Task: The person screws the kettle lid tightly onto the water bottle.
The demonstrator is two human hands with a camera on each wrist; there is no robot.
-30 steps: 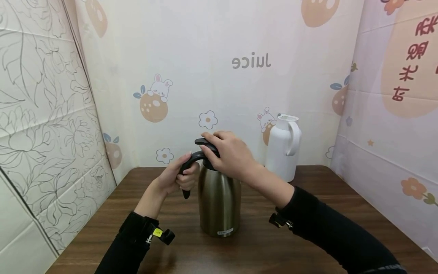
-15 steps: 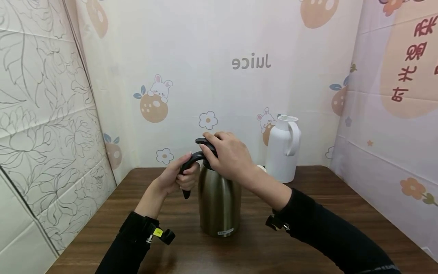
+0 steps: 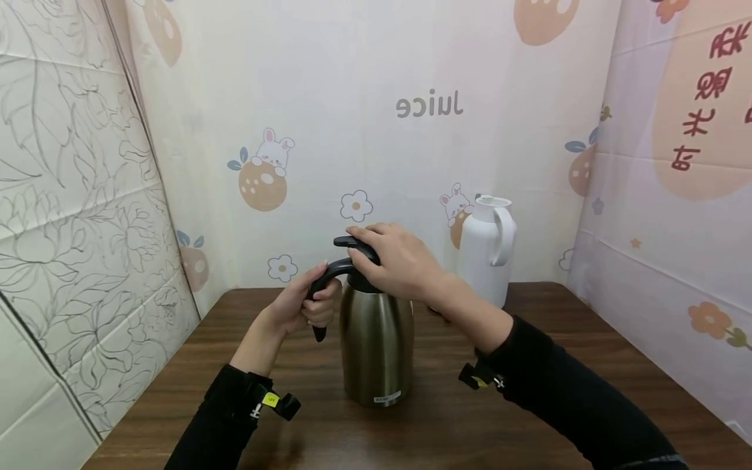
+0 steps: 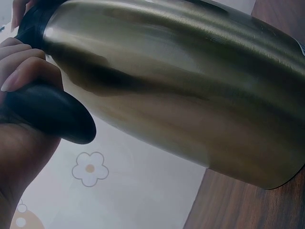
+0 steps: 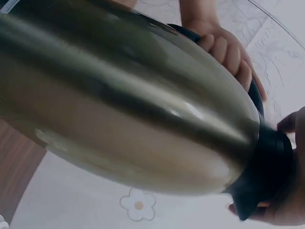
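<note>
A brushed olive-gold vacuum jug [image 3: 377,352] stands upright on the wooden table, its black handle toward the left. My left hand [image 3: 294,303] grips that handle [image 4: 52,112], fingers wrapped round it and thumb along its upper part. On top, my right hand [image 3: 402,261] holds the black lid [image 3: 364,282], whose lever [image 3: 346,241] sticks out between thumb and fingers toward the left. In the right wrist view the right fingers and thumb curl about the black lid [image 5: 269,164] at the jug's neck; the palm hides part of it.
A white jug [image 3: 484,261] with a loop handle stands at the back right of the table [image 3: 247,405], partly behind the right forearm. Printed curtains [image 3: 329,98] close in the back and sides.
My right hand and wrist shift a little left, then back right, turning slightly at the lid. A small white item by the white jug, glimpsed half a second ago, is now hidden. The left hand stays put.
</note>
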